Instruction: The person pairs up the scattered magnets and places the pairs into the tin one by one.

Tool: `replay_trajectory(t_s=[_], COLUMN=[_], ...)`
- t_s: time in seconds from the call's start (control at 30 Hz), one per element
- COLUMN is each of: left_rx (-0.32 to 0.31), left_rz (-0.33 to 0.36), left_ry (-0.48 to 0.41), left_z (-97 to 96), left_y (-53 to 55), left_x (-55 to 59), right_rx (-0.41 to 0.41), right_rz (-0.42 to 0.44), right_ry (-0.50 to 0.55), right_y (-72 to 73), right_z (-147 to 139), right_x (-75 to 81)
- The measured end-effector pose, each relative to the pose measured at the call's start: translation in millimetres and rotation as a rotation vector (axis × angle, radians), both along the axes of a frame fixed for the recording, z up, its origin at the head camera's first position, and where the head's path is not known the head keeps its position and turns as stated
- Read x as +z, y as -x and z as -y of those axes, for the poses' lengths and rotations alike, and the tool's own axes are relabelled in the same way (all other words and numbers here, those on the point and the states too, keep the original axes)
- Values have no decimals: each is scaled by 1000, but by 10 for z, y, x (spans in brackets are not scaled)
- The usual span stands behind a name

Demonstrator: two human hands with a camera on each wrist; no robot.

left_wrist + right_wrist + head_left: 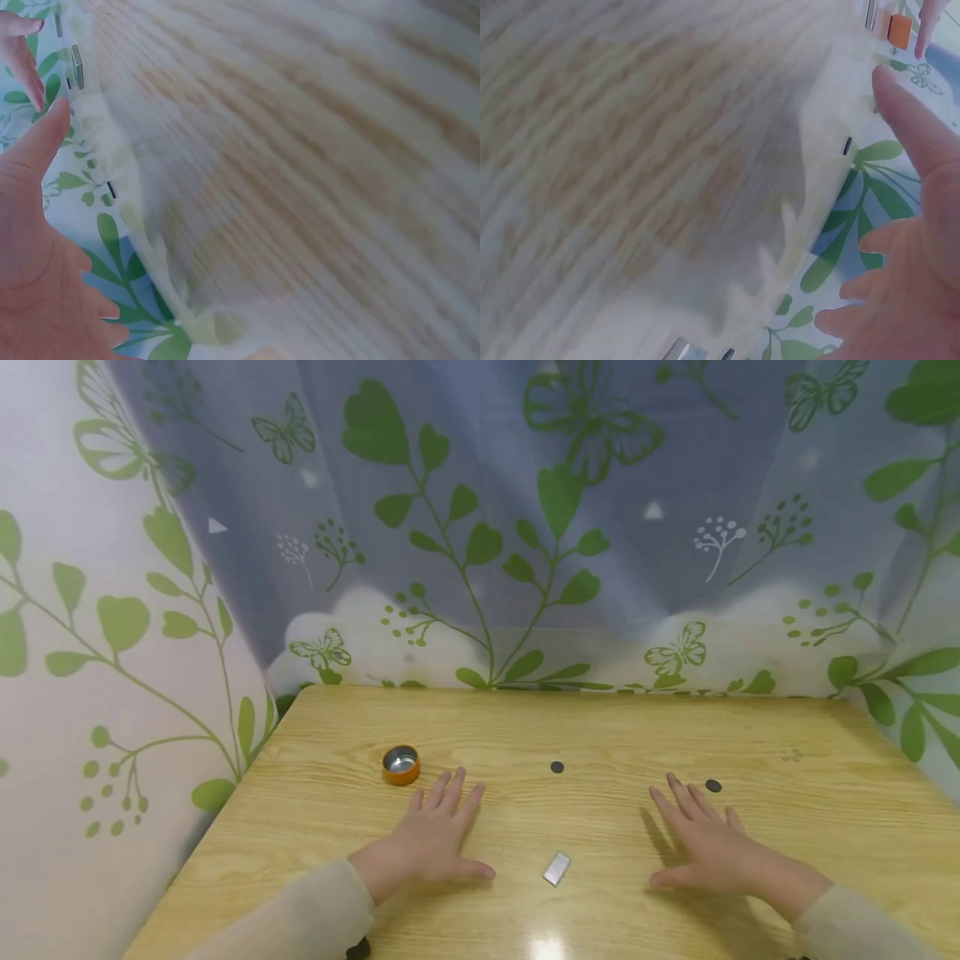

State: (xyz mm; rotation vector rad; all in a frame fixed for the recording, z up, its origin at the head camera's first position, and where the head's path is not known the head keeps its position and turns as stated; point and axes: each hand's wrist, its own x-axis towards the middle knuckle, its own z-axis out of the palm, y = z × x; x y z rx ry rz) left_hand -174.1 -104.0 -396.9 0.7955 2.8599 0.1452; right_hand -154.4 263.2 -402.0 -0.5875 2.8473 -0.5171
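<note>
Both hands are held palm down over the wooden table with fingers spread, holding nothing. My left hand [433,839] is just right of and nearer than a small orange bowl [401,775] with a shiny metal inside. Between the hands lies a small silver rectangular block [557,868], closer to the left thumb. A flat dark disc [557,767] sits farther back in the middle. Close beyond the fingers of my right hand [708,850] is a second dark disc [713,786]. The left wrist view shows the left thumb [37,150]; the right wrist view shows the right thumb [907,116].
Farther right on the table [480,718] is a faint, see-through small thing [792,755]. A leaf-patterned curtain [480,568] hangs along the back edge and both sides. A dark object [358,949] shows under the left sleeve at the bottom.
</note>
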Motion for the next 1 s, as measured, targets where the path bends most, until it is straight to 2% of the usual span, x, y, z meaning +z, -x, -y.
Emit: replay_trajectory(t_s=[0.17, 0.47, 0.67, 0.87, 1.0], left_rx=[-20, -59, -64, -85, -119], left_rz=[4, -6, 12, 12, 7], left_ry=[5, 15, 15, 15, -3], left_z=[-41, -91, -133, -179, -230], left_y=[9, 63, 46, 35, 42], left_x=[-10, -103, -77, -50, -53], right_rx=[-2, -5, -1, 37, 57], right_rz=[-7, -39, -51, -68, -32], right_ry=[-4, -14, 9, 1, -2], right_y=[-10, 2, -19, -18, 2], right_z=[-105, -318, -449, -613, -716], right_x=[-16, -23, -28, -27, -26])
